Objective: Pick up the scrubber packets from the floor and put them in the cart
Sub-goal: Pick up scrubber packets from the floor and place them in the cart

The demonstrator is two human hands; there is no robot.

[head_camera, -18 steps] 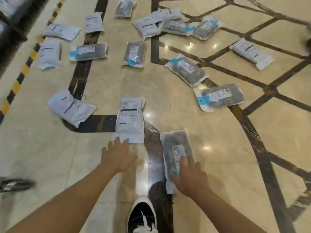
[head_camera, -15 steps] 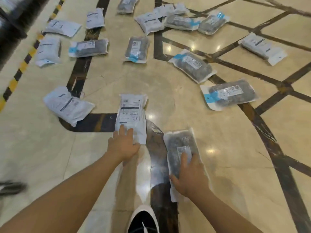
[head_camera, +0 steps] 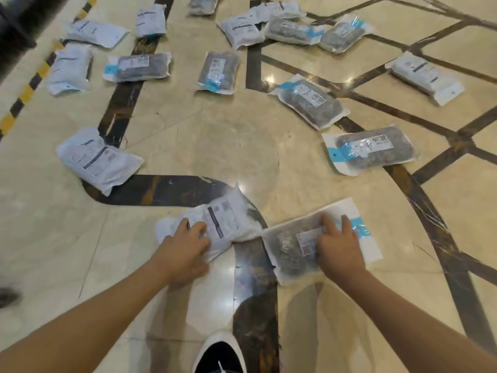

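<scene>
Glossy cream marble floor (head_camera: pixel 215 146) crossed by dark brown inlaid bands, seen from above at head height. Scattered across it, many scrubber packets, some white side up with printed labels, others clear side up showing dark grey scrubbers and a blue tab. Along the far left edge, a yellow-and-black striped strip (head_camera: pixel 29 90). At the bottom centre, the toe of a black-and-white shoe (head_camera: pixel 219 354).

Closest loose packets: a white one (head_camera: pixel 98 160) to the left, lying partly over a curved dark band; a clear one with blue tab (head_camera: pixel 372 150) to the right; another clear one (head_camera: pixel 312 103) just beyond it. Further off, about 10 more in a loose arc across the top, a few overlapping at top centre. Nothing lying between the hands and the 2 packets being handled.

Both bare forearms reaching forward and down from the bottom corners. Left hand (head_camera: pixel 185 246) palm down on the near end of a white label-side-up packet (head_camera: pixel 220 222), fingers curled and gripping it, packet creased and slightly blurred. Right hand (head_camera: pixel 338 243) palm down on a clear-faced packet (head_camera: pixel 293 246), fingers bent over its top near the blue tab, grasping it. These 2 packets touching at their inner corners, both on the floor.
</scene>
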